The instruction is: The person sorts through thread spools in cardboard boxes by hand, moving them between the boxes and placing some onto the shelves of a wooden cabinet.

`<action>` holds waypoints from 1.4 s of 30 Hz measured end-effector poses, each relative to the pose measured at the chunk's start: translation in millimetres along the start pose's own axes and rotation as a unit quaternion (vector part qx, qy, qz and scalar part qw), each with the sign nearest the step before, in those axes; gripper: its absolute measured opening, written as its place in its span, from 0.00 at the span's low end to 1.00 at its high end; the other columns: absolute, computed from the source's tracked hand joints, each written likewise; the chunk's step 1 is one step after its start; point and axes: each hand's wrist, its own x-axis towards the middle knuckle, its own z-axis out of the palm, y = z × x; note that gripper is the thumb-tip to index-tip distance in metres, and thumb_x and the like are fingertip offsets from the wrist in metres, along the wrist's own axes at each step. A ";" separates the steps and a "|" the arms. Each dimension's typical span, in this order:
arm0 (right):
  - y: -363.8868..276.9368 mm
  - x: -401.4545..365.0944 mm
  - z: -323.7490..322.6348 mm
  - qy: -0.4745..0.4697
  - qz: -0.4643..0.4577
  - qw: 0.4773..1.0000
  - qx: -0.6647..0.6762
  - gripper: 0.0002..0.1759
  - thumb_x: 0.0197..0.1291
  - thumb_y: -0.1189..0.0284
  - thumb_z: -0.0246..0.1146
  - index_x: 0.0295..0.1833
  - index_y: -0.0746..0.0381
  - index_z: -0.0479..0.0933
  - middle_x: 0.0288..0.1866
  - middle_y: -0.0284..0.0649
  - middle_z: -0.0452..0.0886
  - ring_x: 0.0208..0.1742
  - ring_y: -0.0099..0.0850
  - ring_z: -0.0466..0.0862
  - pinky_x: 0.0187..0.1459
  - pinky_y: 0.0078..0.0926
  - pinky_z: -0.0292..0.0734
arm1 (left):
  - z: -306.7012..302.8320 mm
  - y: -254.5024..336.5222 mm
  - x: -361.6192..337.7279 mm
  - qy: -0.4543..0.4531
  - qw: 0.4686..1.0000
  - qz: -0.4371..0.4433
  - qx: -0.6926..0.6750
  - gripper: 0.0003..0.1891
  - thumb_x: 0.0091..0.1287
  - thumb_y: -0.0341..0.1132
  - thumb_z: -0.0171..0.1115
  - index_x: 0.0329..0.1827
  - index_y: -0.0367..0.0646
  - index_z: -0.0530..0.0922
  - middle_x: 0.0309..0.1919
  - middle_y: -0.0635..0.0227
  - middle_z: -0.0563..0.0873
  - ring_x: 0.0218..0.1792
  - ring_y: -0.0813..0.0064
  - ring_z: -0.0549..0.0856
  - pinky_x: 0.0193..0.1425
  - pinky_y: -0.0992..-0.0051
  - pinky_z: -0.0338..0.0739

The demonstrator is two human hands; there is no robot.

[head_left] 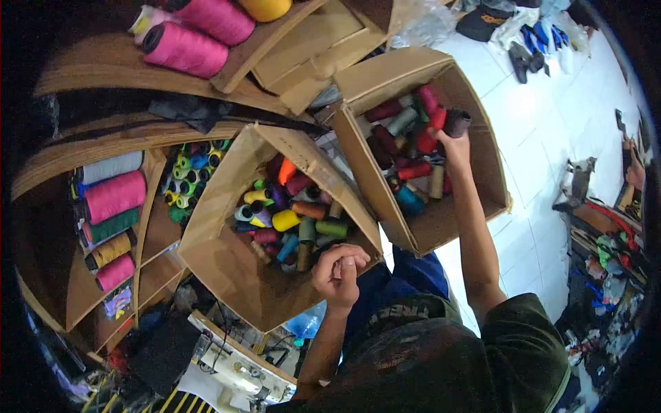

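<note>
Two open cardboard boxes of thread spools stand side by side before me. My right hand (452,146) reaches into the right box (485,148), its fingers closed around a dark brown thread spool (457,123). Beside its thumb lies a red spool (427,142). My left hand (340,272) is curled closed over the near edge of the left box (227,279), and nothing shows between its fingers. Close to it in that box are an olive green spool (332,228) and a yellow spool (286,220), among several others.
Wooden shelves (151,213) on the left hold large cones, including a pink cone (116,195). More pink cones (184,49) sit on the upper shelf. A sewing machine (237,368) is at lower left. White floor tiles (523,151) run along the right, with scattered scraps (602,275) beyond.
</note>
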 end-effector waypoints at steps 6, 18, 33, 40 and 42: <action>-168.2 -122.3 83.1 -0.390 -0.018 0.907 0.157 0.38 0.37 0.62 0.79 0.53 0.68 0.72 0.42 0.40 0.81 0.42 0.30 0.80 0.48 0.28 0.74 | 15.1 18.1 -2.6 -0.102 0.985 0.140 0.013 0.06 0.66 0.29 0.49 0.35 0.35 0.72 0.15 0.63 0.76 0.17 0.71 0.75 0.24 0.70 0.73; 65.6 0.6 73.3 0.124 0.228 0.929 -0.265 0.63 0.30 0.48 0.78 0.68 0.69 0.54 0.66 0.61 0.61 0.65 0.51 0.66 0.65 0.43 0.62 | 13.9 -0.4 -4.1 -0.156 0.972 0.169 0.054 0.04 0.57 0.24 0.53 0.34 0.34 0.75 0.19 0.62 0.77 0.18 0.67 0.78 0.24 0.71 0.75; 135.7 26.0 102.0 0.221 0.368 0.893 -0.136 0.60 0.27 0.53 0.80 0.68 0.54 0.54 0.62 0.57 0.69 0.59 0.53 0.74 0.57 0.41 0.73 | 6.4 -4.1 4.3 -0.133 0.979 0.134 0.079 0.09 0.69 0.32 0.50 0.33 0.35 0.71 0.19 0.60 0.78 0.17 0.69 0.78 0.23 0.70 0.75; 130.5 25.1 101.7 0.211 0.373 0.885 -0.182 0.58 0.30 0.52 0.77 0.66 0.61 0.54 0.59 0.63 0.69 0.60 0.54 0.73 0.60 0.42 0.69 | -1.9 -4.6 5.0 -0.121 0.982 0.119 0.086 0.08 0.68 0.30 0.50 0.32 0.35 0.71 0.18 0.61 0.78 0.19 0.70 0.78 0.25 0.71 0.75; 126.3 20.5 99.5 0.207 0.369 0.890 -0.172 0.58 0.31 0.51 0.76 0.65 0.63 0.54 0.58 0.62 0.69 0.58 0.55 0.74 0.60 0.42 0.70 | -5.6 -4.2 4.9 -0.116 0.983 0.116 0.080 0.07 0.67 0.29 0.50 0.33 0.35 0.71 0.18 0.60 0.78 0.19 0.71 0.78 0.25 0.72 0.74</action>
